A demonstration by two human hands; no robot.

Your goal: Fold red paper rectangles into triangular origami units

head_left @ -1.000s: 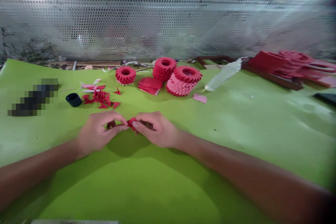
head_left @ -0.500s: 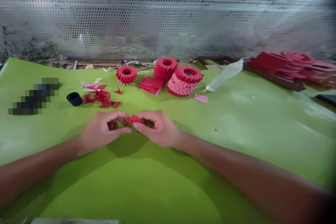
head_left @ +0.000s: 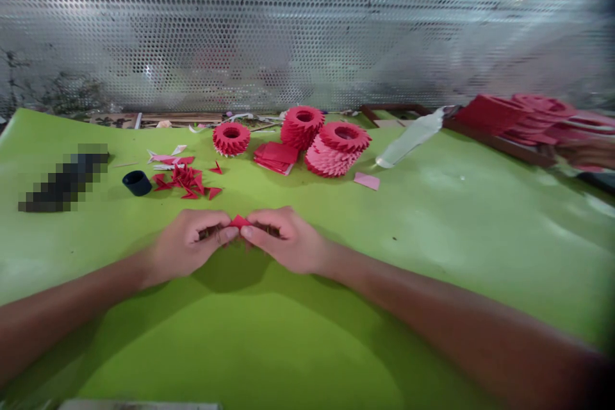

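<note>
A small folded piece of red paper (head_left: pixel 239 221) is pinched between my two hands, its peak pointing away from me. My left hand (head_left: pixel 192 240) grips its left side with thumb and fingers. On the right side, my right hand (head_left: pixel 288 237) closes the same way, thumb at the front. The fingertips behind the paper are hidden. Just beyond my left hand lies a loose pile of folded red paper triangles (head_left: pixel 185 179), with a dark round cap (head_left: pixel 137 183) beside it. A stack of red paper slips (head_left: pixel 275 158) lies farther back.
Several ring-shaped assemblies of folded paper, such as a small red one (head_left: pixel 231 139) and a red-and-pink one (head_left: pixel 336 152), stand at the back. A pink slip (head_left: pixel 366 180) and a clear glue bottle (head_left: pixel 410 138) lie right of them. A brown tray (head_left: pixel 509 144) holds red paper.
My left hand has closed in on the paper's left side, and both thumbs now press it. Another hand has appeared at the far right edge by the tray.
</note>
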